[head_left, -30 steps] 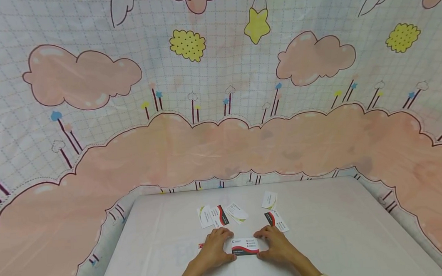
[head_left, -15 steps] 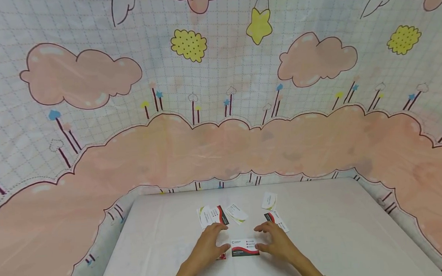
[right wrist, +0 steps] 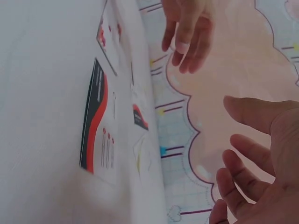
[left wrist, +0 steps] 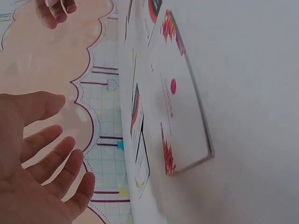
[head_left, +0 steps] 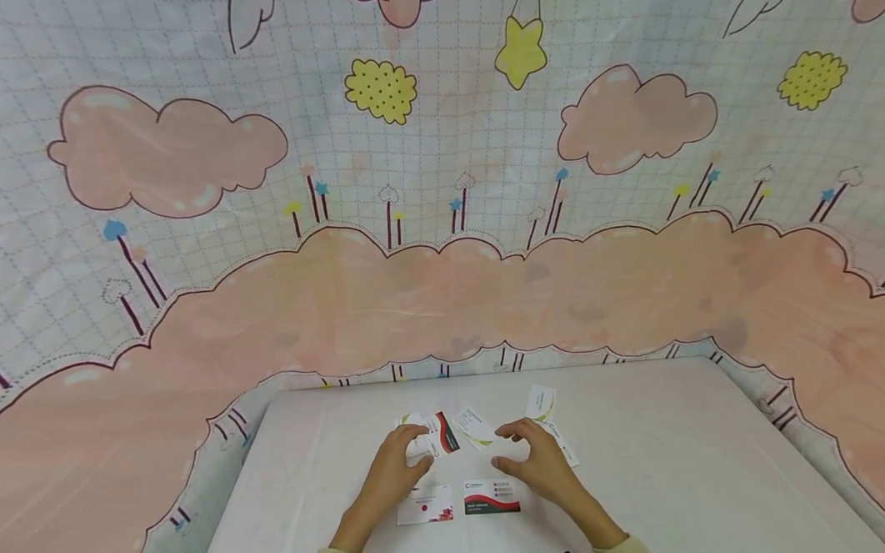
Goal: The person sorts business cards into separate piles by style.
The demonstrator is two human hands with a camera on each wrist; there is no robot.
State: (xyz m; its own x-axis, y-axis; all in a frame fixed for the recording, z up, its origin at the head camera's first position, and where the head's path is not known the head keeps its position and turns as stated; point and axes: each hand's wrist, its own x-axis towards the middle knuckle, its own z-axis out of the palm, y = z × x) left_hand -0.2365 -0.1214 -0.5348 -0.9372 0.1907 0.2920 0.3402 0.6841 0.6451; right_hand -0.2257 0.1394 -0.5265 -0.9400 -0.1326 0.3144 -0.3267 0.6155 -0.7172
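My left hand [head_left: 389,471] hovers above the table, fingers apart and holding nothing; the left wrist view shows its palm and spread fingers [left wrist: 56,163]. Nearest below it lies a white business card [head_left: 425,511] with red corner patterns and a red dot; whether it is one card or a thin stack I cannot tell. To that card's right is a white, red and black business card [head_left: 492,498], lying square to it with a small gap. My right hand [head_left: 542,463] is raised beyond this card's right side, its fingers [right wrist: 243,182] parted and nothing between them.
Farther back on the white table [head_left: 647,449], several cards lie overlapped at the left, among them a red-and-black one [head_left: 446,433] and a green-edged one [head_left: 475,427]. Another green-edged card [head_left: 542,402] and a tilted card [head_left: 564,445] lie behind my right hand. A patterned cloth [head_left: 444,301] rises behind.
Both hands were at the sides of the red-and-black card; they have let go and lifted away. The left hand moved left and back, uncovering the red-patterned card.
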